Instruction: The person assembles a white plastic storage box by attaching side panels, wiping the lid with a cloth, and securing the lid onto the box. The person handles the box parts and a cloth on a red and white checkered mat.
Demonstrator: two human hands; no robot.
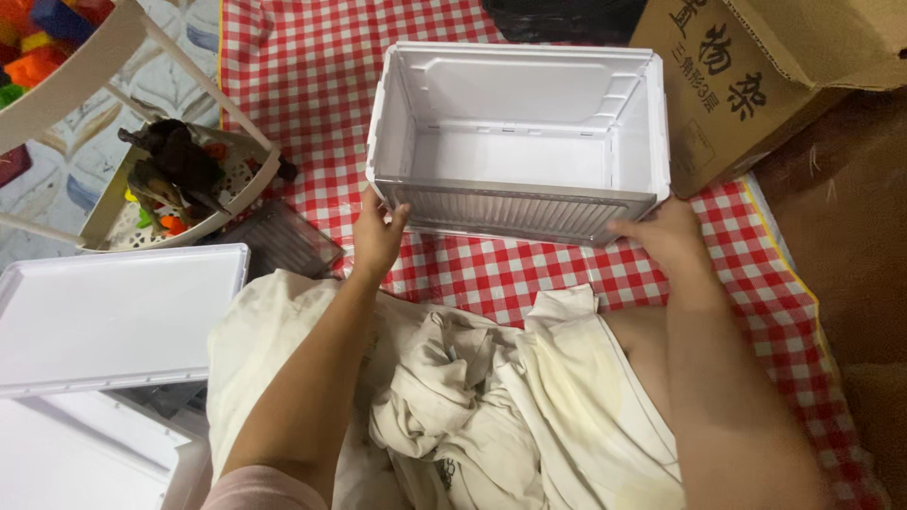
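Two hands on one white plastic bin, head view only. Your left hand pinches the near left corner of the bin, thumb up on the rim, fingers wrapped under. Your right hand presses against the near right corner; fingers are curled, but whether they close round the edge you cannot tell from here. Hands at opposite corners likely keep the bin level and square to you.

The bin sits empty, open side up, on a red-and-white checked cloth spread on the floor, its ribbed clear front panel facing you. A pile of cream clothes lies in your lap, just short of the bin, within easy reach.

Far right, a brown cardboard box with black printed characters on its side touches the bin's right wall. At left, a flat white lid, and above it a white rack holding dark toy animals and coloured pieces.
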